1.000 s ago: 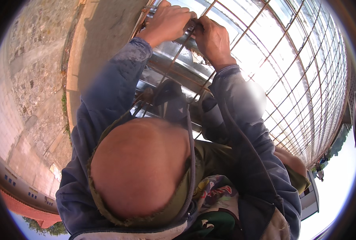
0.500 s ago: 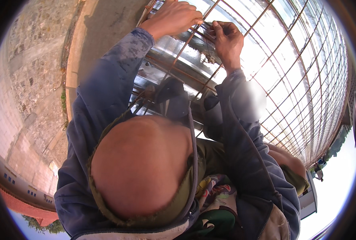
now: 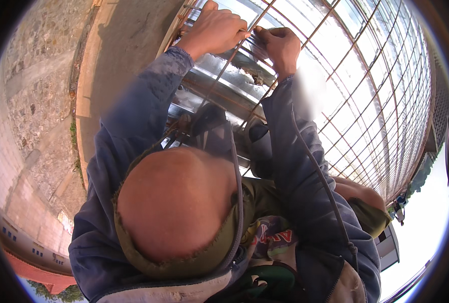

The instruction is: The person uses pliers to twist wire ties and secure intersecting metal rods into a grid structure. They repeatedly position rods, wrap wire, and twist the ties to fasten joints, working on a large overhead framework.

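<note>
Both of my hands meet at a rusty bar of a steel rebar grid (image 3: pixel 321 25) at the top of the view. My left hand (image 3: pixel 215 31) is closed in a pinch, its fingertips at the left side of the bar. Just across that bar, my right hand (image 3: pixel 282 48) pinches with thumb and forefinger. The fingertips are close together but apart. Whatever thin piece they hold, if any, is too small to make out. Shiny metal sheeting (image 3: pixel 223 70) lies beneath the bars.
My dark shoes (image 3: pixel 209 121) are among the bars below my hands. The grid stretches far off to the right. At left, past the sheeting's edge, are a concrete strip (image 3: pixel 128 50) and a stone-faced surface (image 3: pixel 37 96). A building with a red roof (image 3: pixel 40 270) shows lower left.
The view has shifted slightly. My right hand has moved a little left toward the bar, and its fingers have curled more. My left hand stays pinched beside the bar.
</note>
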Available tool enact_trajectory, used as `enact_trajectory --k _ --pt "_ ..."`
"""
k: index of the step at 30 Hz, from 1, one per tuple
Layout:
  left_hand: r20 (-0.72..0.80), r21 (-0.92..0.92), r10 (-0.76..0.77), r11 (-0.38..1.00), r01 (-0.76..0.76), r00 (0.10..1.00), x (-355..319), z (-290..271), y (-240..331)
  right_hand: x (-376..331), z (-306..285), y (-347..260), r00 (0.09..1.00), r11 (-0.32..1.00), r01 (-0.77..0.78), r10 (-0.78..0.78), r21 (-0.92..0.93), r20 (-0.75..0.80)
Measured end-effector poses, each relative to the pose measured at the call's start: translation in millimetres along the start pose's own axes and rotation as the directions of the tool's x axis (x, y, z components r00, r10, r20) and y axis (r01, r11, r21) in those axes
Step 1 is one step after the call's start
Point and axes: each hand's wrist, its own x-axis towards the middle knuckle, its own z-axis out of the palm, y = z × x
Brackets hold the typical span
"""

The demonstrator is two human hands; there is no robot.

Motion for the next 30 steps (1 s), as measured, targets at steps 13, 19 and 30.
enact_trajectory --k 13,19,30 --pt "0.034 0.036 -0.056 0.998 0.055 0.998 3.3 -1.8 3.9 21.5 -0.1 12.6 0.911 0.933 -0.091 -0.063 0.348 0.408" --pt "-0.043 0.059 0.052 0.997 -0.049 0.998 4.3 8.7 -2.8 30.5 13.3 20.6 0.777 0.767 0.585 -0.438 -0.264 0.452" --pt "-0.014 0.166 0.104 0.981 -0.100 0.995 7.5 20.3 -12.3 -5.1 3.5 -0.5 0.940 0.990 -0.004 -0.045 0.144 0.339"
